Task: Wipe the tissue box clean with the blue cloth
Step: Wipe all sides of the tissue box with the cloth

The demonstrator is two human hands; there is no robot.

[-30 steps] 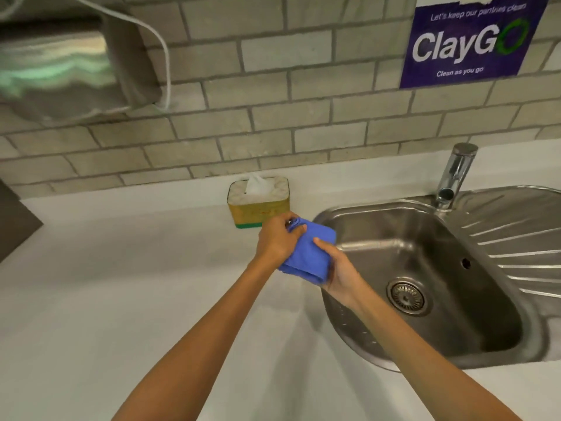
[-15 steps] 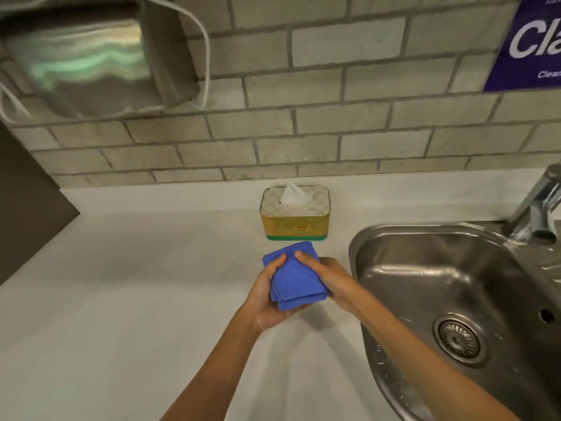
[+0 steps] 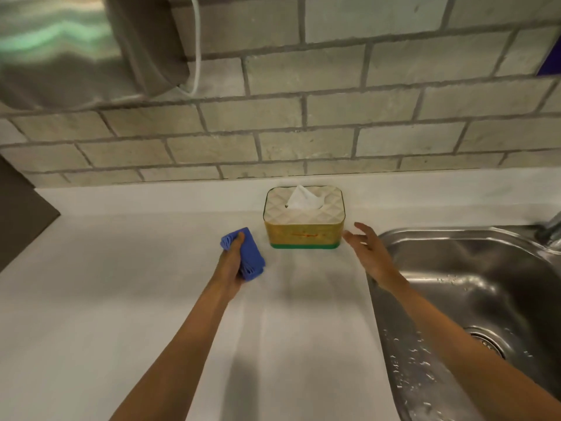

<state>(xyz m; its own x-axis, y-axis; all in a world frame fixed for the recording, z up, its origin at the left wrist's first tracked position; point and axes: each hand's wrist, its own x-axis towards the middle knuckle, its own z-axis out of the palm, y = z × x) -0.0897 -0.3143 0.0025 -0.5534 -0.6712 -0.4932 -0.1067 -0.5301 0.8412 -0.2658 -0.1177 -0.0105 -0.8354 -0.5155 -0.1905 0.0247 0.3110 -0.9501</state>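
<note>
The yellow, green-based rectangular tissue box stands on the white counter against the brick wall. The left hand grip is clenched around the folded blue cloth, left of the box. The right hand grip is spread, just beside the box's right side.

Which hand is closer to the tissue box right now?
Right. The right hand is open beside the tissue box's right side, almost touching; the left hand holds the cloth front-left, farther off.

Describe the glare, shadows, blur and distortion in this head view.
Head view: greenish glare streaks the steel dispenser; soft arm shadows fall on the counter; the right hand is motion-blurred, the left hand with the cloth sharper; wide-angle bending curves the brick wall; highlights speckle the wet sink.
</note>
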